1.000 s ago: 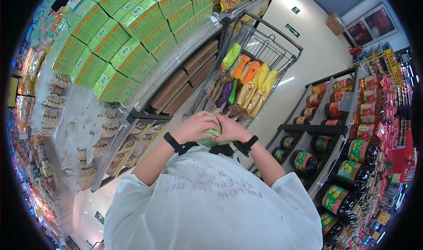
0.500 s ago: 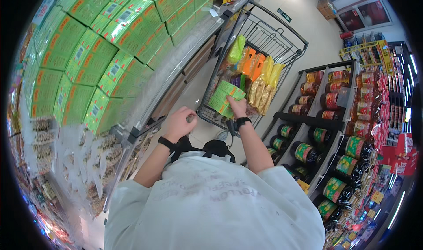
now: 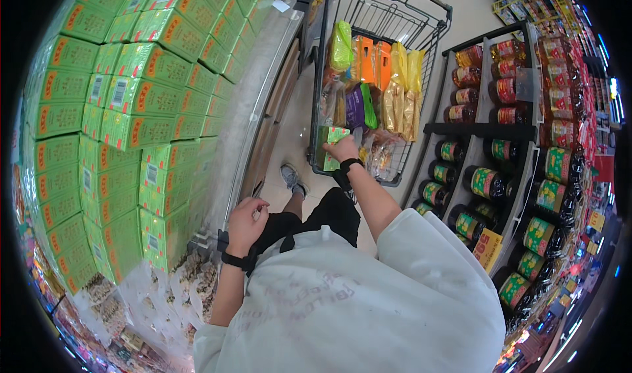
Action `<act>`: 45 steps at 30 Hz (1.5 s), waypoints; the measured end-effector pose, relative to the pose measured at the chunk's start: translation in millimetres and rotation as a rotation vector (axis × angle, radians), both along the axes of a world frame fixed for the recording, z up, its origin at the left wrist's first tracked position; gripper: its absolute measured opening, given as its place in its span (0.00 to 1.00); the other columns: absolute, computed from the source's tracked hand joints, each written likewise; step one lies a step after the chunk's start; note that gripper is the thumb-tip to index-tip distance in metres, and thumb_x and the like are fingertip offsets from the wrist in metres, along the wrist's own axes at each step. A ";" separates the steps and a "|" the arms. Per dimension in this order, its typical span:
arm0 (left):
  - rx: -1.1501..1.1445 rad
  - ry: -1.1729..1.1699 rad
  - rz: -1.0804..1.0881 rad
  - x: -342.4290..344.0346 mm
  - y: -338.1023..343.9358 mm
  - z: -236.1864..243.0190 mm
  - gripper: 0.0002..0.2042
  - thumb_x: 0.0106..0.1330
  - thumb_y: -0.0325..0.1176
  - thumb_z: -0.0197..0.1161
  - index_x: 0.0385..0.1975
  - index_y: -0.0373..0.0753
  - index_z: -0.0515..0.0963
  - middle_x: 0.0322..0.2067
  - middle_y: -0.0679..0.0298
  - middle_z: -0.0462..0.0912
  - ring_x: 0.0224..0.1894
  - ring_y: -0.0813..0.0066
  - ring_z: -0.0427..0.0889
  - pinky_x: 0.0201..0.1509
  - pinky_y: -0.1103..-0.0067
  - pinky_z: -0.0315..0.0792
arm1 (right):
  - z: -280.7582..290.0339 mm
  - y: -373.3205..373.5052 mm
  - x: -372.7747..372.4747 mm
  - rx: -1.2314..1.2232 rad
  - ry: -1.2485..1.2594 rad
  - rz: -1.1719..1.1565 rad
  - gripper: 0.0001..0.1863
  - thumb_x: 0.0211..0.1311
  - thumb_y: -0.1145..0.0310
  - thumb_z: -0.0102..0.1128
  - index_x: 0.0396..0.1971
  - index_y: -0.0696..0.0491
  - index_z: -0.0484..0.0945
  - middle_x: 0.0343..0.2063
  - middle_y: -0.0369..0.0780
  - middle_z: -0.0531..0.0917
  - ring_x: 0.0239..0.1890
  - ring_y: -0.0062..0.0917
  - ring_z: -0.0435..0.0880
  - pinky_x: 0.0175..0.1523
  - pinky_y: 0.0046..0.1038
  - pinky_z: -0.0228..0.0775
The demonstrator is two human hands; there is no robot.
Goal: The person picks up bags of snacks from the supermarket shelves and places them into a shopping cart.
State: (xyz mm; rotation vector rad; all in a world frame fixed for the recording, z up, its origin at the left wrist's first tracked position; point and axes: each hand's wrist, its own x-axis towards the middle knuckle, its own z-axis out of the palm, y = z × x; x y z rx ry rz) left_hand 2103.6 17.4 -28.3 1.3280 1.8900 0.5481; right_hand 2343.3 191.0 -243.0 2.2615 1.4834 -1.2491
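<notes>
The green box (image 3: 337,136) sits at the 11 o'clock side of the right hand (image 3: 343,150), its near end wrapped by fingers closed on it; it is just inside the near left corner of the cart (image 3: 313,120), a little past 12 o'clock of the view's centre. A bright printed face is turned up, and a darker green side slopes toward 7 o'clock. The hand covers part of it, so its long axis cannot be told, nor whether it is a single box or a pair.

The left hand (image 3: 247,223) hangs at 8 o'clock, fingers curled with a narrow gap at the thumb, nothing seen in them.

Beyond the box, toward 12 and 1 o'clock in the cart, lie one lime-green pack (image 3: 342,47), two orange packs (image 3: 363,62), one purple pack (image 3: 355,108) and at least two gold packs (image 3: 395,103), mostly lengthwise along 12–6 o'clock. A large green box stack (image 3: 131,116) rises at 10 o'clock, too many to count. Four red-labelled bottles (image 3: 507,89) show in each of two compartments at 2 o'clock.
</notes>
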 end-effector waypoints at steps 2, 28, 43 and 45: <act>-0.010 -0.007 -0.024 -1.7 1.4 0.9 0.04 0.56 0.29 0.58 0.28 0.38 0.78 0.27 0.58 0.78 0.30 0.61 0.79 0.34 0.74 0.71 | -0.9 3.9 8.0 -0.046 -0.012 0.001 0.47 0.34 0.49 0.72 0.48 0.65 0.61 0.44 0.53 0.77 0.48 0.42 0.78 0.53 0.35 0.70; 0.292 0.441 0.644 -83.5 -53.7 136.3 0.06 0.54 0.29 0.60 0.31 0.38 0.79 0.25 0.60 0.79 0.29 0.62 0.79 0.33 0.73 0.71 | 207.6 11.7 -53.4 0.490 0.571 0.481 0.13 0.55 0.70 0.55 0.40 0.59 0.77 0.32 0.45 0.83 0.37 0.28 0.83 0.43 0.26 0.73; 0.344 0.711 0.804 -103.8 -114.7 140.4 0.22 0.50 0.34 0.63 0.47 0.36 0.74 0.51 0.53 0.68 0.55 0.52 0.65 0.57 0.65 0.64 | 432.4 25.1 -270.8 1.499 0.812 1.308 0.38 0.42 0.65 0.62 0.60 0.45 0.62 0.59 0.46 0.64 0.61 0.44 0.61 0.62 0.48 0.52; 0.362 0.733 0.812 -101.5 -113.9 140.2 0.22 0.50 0.35 0.63 0.47 0.38 0.74 0.53 0.56 0.67 0.56 0.55 0.64 0.55 0.65 0.65 | 432.4 41.2 -271.4 1.517 0.709 1.367 0.44 0.41 0.62 0.63 0.64 0.43 0.57 0.64 0.47 0.58 0.65 0.45 0.56 0.64 0.51 0.47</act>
